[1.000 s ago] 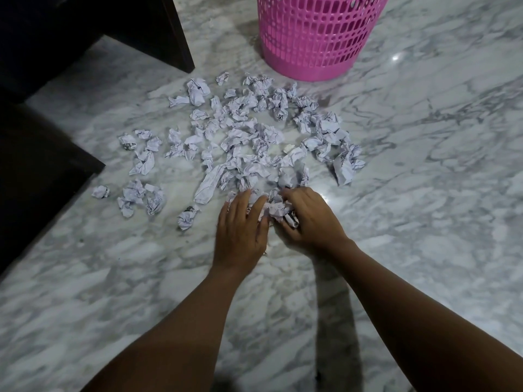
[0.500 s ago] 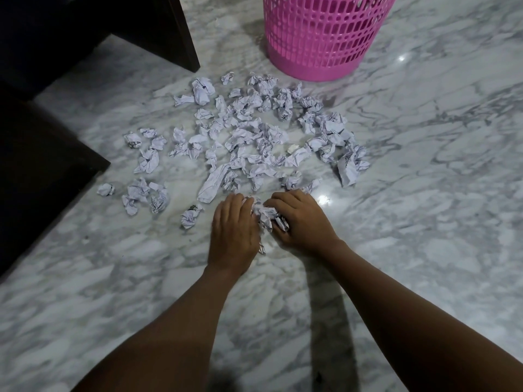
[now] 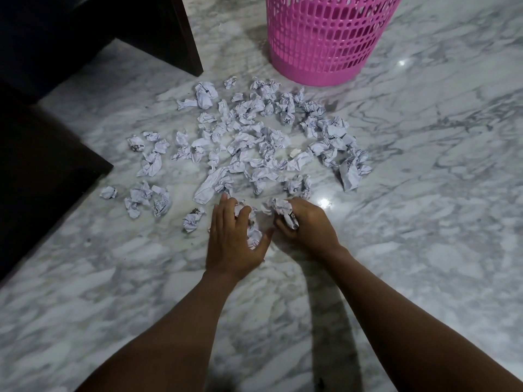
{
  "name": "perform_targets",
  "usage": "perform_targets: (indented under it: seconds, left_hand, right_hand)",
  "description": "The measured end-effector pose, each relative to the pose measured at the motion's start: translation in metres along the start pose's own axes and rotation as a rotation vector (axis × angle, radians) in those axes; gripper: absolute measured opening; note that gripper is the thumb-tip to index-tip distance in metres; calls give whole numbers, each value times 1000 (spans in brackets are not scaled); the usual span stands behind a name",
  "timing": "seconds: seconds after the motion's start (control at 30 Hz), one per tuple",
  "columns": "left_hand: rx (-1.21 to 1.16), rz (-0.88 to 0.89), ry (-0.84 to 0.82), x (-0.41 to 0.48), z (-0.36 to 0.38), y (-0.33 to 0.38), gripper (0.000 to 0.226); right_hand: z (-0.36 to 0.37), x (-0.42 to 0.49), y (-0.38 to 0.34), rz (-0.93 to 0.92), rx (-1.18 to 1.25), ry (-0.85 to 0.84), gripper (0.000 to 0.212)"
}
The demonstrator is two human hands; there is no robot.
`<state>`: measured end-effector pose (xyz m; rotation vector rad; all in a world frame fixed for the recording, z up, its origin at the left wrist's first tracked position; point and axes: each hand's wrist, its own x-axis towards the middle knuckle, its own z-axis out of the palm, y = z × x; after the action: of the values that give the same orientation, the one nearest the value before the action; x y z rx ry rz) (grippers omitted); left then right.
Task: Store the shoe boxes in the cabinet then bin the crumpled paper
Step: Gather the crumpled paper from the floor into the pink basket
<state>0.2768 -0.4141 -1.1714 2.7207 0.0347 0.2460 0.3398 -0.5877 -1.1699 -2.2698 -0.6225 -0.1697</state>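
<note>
Dark furniture (image 3: 42,165) fills the left edge and upper left of the frame. To its right, crumpled paper (image 3: 215,181) lies scattered in many small wads over the marble floor (image 3: 424,222), from left of centre to just right of centre. At the lower edge of the scatter, the left hand (image 3: 232,239) lies palm down with its fingers curled over a few wads. Just right of it, the right hand (image 3: 311,227) clutches a wad in bent fingers, low against the floor. In the upper right of centre stands a pink basket (image 3: 325,38), upright, just above the scatter.
</note>
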Motion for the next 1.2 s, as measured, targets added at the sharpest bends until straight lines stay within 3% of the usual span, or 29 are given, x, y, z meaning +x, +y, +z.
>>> perform_targets:
  seconds: [0.17, 0.33, 0.43, 0.5, 0.6, 0.77, 0.9, 1.1, 1.2]
  left_hand:
    - [13, -14, 51, 3, 2, 1, 42]
    - [30, -15, 116, 6, 2, 4, 23]
    - [1, -65, 128, 7, 4, 5, 17]
    - [-25, -102, 125, 6, 7, 4, 17]
    - [-30, -100, 125, 6, 10, 2, 15]
    - [12, -82, 133, 8, 11, 3, 14]
    - [39, -70, 149, 10, 11, 4, 9]
    - [11, -9, 155, 16, 13, 1, 11]
    - [-21, -4, 153, 19, 12, 0, 9]
  right_hand:
    - [-17, 18, -19, 132, 42, 220, 23]
    - [-40, 45, -18, 187, 77, 327, 23]
    - [-37, 48, 1, 256, 26, 251, 6]
    - [-27, 42, 15, 244, -91, 139, 24]
    - [-14, 31, 17, 235, -181, 26, 33]
    - [-2, 20, 19, 64, -277, 79, 40]
    - [-4, 19, 20, 6, -287, 15, 48]
    - [3, 26, 1, 116, -427, -47, 74]
    - [11, 31, -7, 139, -449, -49, 72]
